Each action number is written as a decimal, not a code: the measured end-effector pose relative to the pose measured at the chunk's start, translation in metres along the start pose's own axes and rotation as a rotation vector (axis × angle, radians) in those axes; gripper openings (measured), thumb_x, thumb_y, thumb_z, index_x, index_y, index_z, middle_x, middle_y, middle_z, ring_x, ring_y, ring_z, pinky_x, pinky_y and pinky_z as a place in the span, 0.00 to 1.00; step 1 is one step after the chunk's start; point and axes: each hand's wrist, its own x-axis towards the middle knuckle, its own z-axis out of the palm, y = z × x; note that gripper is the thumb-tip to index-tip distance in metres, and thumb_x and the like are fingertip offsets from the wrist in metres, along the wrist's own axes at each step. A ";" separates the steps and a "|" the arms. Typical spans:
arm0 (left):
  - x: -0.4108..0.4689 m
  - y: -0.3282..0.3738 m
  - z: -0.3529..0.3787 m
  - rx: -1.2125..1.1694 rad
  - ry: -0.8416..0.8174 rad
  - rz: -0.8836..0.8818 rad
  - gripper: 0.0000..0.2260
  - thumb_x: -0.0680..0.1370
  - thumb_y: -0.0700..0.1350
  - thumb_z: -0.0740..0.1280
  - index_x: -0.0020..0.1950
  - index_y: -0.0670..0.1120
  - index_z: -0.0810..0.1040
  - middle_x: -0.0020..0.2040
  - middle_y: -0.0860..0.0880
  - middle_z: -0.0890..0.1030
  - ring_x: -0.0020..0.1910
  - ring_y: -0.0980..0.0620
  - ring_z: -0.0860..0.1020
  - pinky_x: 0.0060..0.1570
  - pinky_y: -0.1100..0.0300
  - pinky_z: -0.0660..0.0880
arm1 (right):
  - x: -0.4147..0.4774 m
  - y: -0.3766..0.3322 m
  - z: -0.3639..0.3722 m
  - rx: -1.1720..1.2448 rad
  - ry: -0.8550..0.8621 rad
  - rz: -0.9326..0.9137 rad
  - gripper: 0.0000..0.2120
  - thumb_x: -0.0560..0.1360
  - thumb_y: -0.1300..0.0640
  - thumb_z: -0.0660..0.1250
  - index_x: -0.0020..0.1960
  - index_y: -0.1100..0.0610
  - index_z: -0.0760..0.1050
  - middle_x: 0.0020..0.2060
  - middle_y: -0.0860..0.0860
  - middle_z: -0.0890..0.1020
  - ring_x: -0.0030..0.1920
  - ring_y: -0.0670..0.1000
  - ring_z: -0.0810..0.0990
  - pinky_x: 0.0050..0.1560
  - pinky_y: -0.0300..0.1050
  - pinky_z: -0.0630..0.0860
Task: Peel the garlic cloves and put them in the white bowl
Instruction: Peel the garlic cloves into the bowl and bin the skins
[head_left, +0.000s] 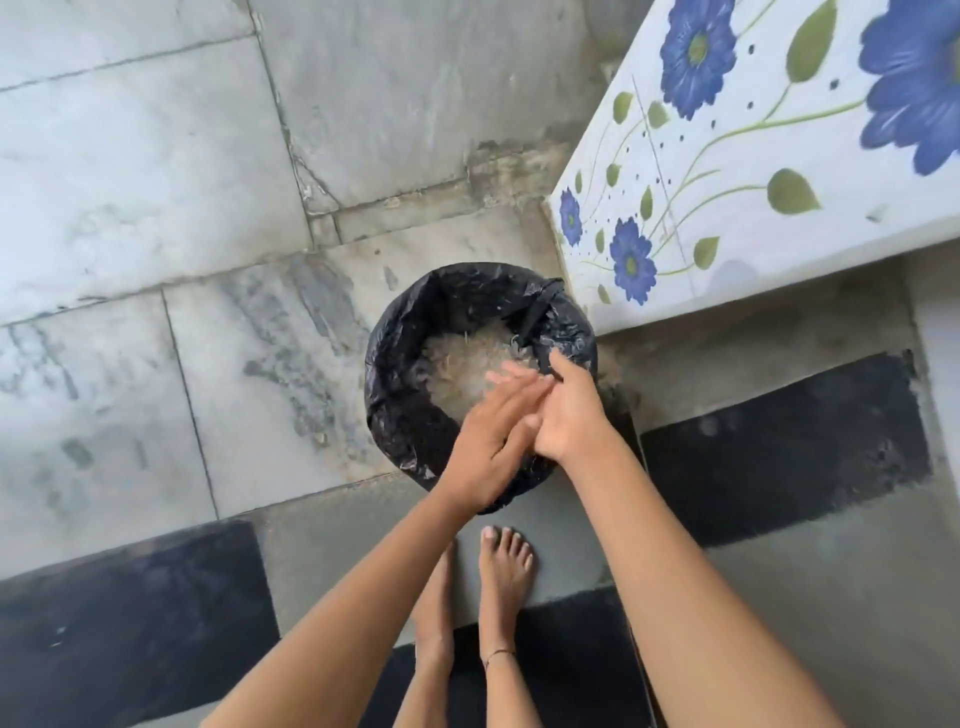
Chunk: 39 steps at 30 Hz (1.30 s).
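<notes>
My left hand (491, 434) and my right hand (569, 410) are held together, palm against palm, above a round bin lined with a black bag (400, 395) on the floor. The fingers of both hands are straight and blurred, and neither hand holds anything. Pale papery peelings (462, 358) lie inside the bin. No garlic cloves and no white bowl are in view.
A table with a white cloth printed with blue flowers (753, 171) stands at the upper right, its corner beside the bin. The floor is grey marble (156, 208) with black tiles (779, 447). My bare feet (504, 571) stand just behind the bin.
</notes>
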 end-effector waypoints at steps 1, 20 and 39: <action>0.003 -0.014 0.002 0.016 -0.027 -0.127 0.21 0.80 0.52 0.56 0.71 0.46 0.69 0.73 0.45 0.67 0.74 0.49 0.62 0.72 0.58 0.58 | -0.001 -0.002 0.001 -0.005 -0.002 -0.010 0.27 0.81 0.41 0.47 0.66 0.60 0.69 0.65 0.59 0.72 0.70 0.58 0.67 0.65 0.55 0.64; 0.002 0.038 -0.049 0.110 0.212 -0.371 0.15 0.78 0.43 0.63 0.65 0.47 0.74 0.68 0.48 0.71 0.65 0.51 0.71 0.55 0.65 0.64 | -0.056 0.010 -0.004 -0.800 0.271 -0.523 0.19 0.81 0.52 0.57 0.69 0.57 0.67 0.66 0.54 0.73 0.65 0.52 0.72 0.59 0.42 0.66; -0.256 0.436 -0.146 0.328 0.236 0.227 0.21 0.75 0.47 0.67 0.68 0.48 0.72 0.69 0.51 0.71 0.67 0.51 0.70 0.63 0.60 0.65 | -0.522 0.106 -0.022 -1.184 0.597 -1.584 0.22 0.76 0.49 0.60 0.65 0.60 0.73 0.63 0.54 0.77 0.63 0.51 0.74 0.63 0.43 0.69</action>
